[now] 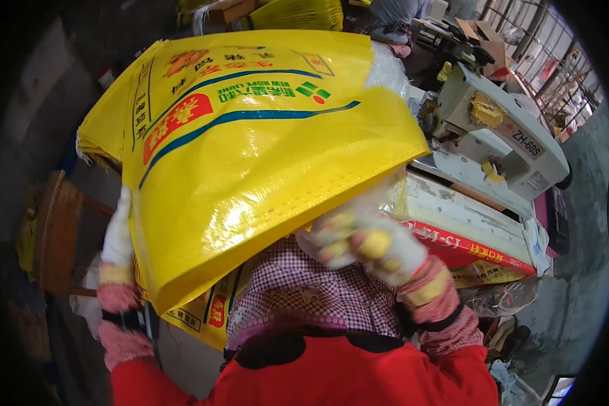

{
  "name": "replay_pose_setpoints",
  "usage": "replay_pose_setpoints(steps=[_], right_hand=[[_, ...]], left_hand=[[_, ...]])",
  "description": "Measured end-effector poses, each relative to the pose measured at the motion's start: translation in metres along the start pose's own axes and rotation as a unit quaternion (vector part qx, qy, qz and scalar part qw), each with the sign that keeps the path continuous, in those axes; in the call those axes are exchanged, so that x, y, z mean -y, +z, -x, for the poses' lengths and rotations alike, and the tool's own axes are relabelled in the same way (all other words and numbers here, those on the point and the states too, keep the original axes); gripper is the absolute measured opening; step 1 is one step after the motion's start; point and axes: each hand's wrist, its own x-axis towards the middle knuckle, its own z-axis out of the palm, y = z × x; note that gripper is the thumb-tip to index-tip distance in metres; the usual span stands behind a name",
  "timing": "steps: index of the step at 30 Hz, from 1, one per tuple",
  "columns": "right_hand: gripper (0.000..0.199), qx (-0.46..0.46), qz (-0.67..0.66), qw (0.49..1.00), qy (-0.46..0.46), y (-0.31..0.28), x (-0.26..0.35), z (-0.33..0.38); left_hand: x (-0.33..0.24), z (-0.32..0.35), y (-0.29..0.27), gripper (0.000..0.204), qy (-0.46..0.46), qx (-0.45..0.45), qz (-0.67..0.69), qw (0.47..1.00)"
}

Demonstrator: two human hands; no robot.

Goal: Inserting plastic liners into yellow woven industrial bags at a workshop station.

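A large yellow woven plastic sack [250, 176], glossy and printed in red, green and blue, spreads across the middle. Its near edge is raised and slants up to the right. My left hand [119, 230], in a white glove, is against the sack's left edge; its fingers are hidden behind the sack. Just below the sack's near edge, my right hand [379, 247] wears a white glove with yellow patches. Motion smears its fingers, and whether they hold anything cannot be made out. Thin clear plastic film [386, 193] shows just above this hand, under the sack's edge.
More yellow sacks [101, 135] lie stacked beneath at the left. A white industrial sewing machine [501, 135] stands at the right on a worn table [460, 206], with a red and yellow printed sack [467, 250] along its front. A wooden stool [51, 230] is at the left.
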Motion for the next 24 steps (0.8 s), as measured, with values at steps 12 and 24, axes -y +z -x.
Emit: replay_pose_setpoints(steps=[12, 24], right_hand=[[0.033, -0.209, -0.034, 0.953, -0.217, -0.079, -0.042, -0.093], [0.047, -0.19, 0.241, 0.943, 0.125, 0.024, -0.209, -0.147]], left_hand=[[0.05, 0.163, -0.095, 0.048, 0.068, -0.206, -0.222, 0.951], [0.338, 0.41, -0.145, 0.041, 0.03, -0.465, 0.253, 0.848]])
